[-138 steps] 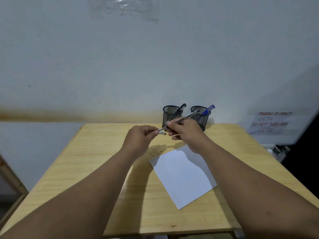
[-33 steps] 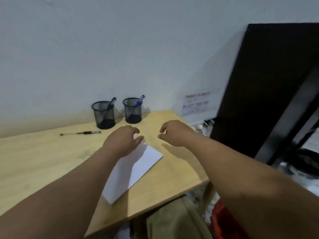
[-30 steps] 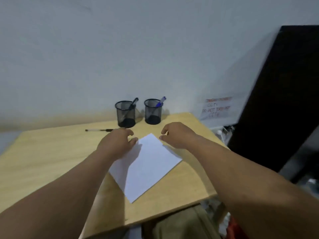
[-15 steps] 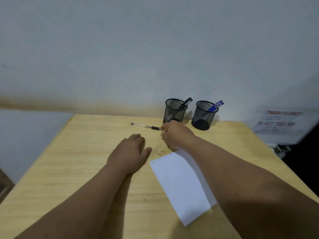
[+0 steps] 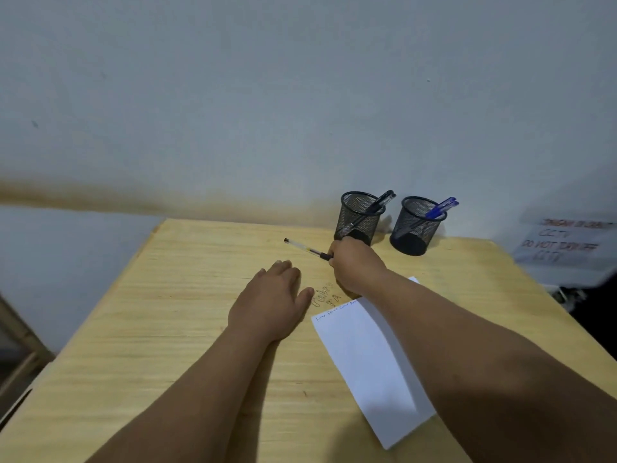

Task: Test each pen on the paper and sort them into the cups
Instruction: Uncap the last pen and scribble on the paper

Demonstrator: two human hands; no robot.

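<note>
- Right hand (image 5: 355,264) centre-right of frame, grip clamped on the dark end of a clear-barrel pen (image 5: 305,249); the rest of the pen sticks out toward upper left, low over the bench (image 5: 167,312).
- Left hand (image 5: 272,304) centre frame, flat on the bench palm down, fingers spread loosely, gripping nothing.
- White paper (image 5: 370,362) lower right of the hands, angled, partly under the right forearm; small handwriting along its top edge.
- Pen scribbles on the bench wood between left hand and paper.
- Two black mesh cups at the wall, upper right: left cup (image 5: 359,217) has dark pens, right cup (image 5: 415,225) has blue pens.
</note>
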